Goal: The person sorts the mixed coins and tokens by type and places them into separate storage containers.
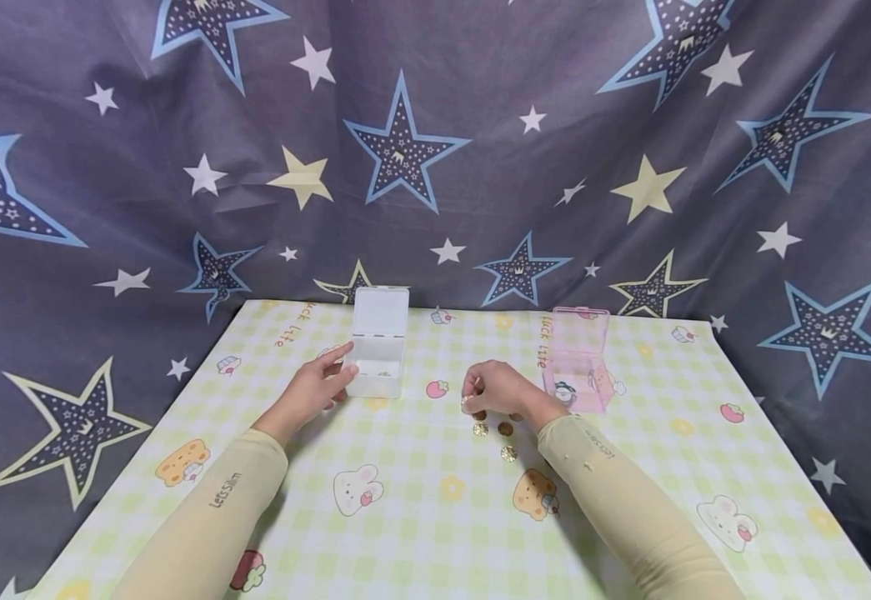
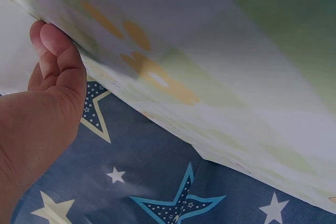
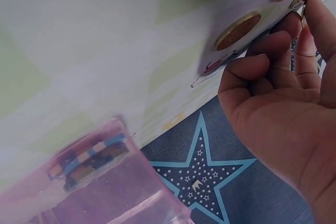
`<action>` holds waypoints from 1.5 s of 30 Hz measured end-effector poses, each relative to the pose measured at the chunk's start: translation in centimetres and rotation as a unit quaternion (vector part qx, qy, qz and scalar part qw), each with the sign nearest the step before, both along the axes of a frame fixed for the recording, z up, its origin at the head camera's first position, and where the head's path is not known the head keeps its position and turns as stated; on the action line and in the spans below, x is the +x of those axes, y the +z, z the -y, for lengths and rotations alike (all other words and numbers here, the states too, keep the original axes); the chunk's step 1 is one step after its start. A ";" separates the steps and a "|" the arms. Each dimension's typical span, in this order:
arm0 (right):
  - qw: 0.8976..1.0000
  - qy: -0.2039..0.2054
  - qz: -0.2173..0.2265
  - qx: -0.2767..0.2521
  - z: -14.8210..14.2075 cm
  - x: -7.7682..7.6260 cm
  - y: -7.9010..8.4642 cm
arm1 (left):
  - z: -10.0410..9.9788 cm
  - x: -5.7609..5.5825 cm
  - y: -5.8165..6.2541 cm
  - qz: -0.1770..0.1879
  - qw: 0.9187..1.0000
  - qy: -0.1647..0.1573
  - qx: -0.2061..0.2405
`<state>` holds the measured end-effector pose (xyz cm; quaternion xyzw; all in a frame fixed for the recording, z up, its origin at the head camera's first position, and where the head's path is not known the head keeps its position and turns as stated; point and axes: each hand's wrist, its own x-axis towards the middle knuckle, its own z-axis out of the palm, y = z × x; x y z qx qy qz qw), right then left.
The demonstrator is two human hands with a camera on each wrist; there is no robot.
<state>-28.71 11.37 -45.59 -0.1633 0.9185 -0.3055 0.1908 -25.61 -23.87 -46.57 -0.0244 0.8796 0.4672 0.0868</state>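
Note:
A white box (image 1: pixel 377 385) stands with its lid up, and a small gold coin (image 1: pixel 383 374) shows inside. My left hand (image 1: pixel 320 385) touches the box's left side with thumb and fingers; the left wrist view shows this hand (image 2: pixel 55 72) against a white surface. Over several coins on the table, my right hand (image 1: pixel 503 387) pinches a gold coin (image 1: pixel 467 402) between thumb and fingertip. Just below it lie a bright gold coin (image 1: pixel 481 430), a darker one (image 1: pixel 506 429) and another bright one (image 1: pixel 508 454). A coin (image 3: pixel 239 31) lies beside the right hand (image 3: pixel 283 85).
A see-through pink box (image 1: pixel 581 400) with its lid raised stands right of my right hand, holding a small dark-and-light item (image 1: pixel 565 392). A checked cloth (image 1: pixel 420 533) with printed cartoons covers the table. Behind hangs a dark star-patterned curtain (image 1: pixel 480 200).

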 end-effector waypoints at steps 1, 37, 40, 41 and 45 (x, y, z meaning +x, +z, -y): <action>1.000 -0.004 0.005 -0.002 0.0 0.0 0.0 | 0.0 0.0 0.0 -0.001 1.000 0.000 0.000; 0.997 0.015 0.044 -0.063 -1.2 -0.4 0.0 | 0.1 0.0 -0.1 -0.003 1.000 0.000 0.009; 0.997 0.007 0.038 -0.071 -1.1 -0.3 -0.1 | 0.1 0.0 0.0 -0.002 1.000 0.002 0.009; 0.997 0.005 0.034 -0.074 -1.0 -0.3 -0.1 | 0.1 0.0 0.0 -0.001 1.000 0.003 0.009; 0.996 -0.004 0.025 -0.090 -0.8 -0.3 -0.1 | 0.0 0.0 0.0 -0.001 1.000 0.004 0.014</action>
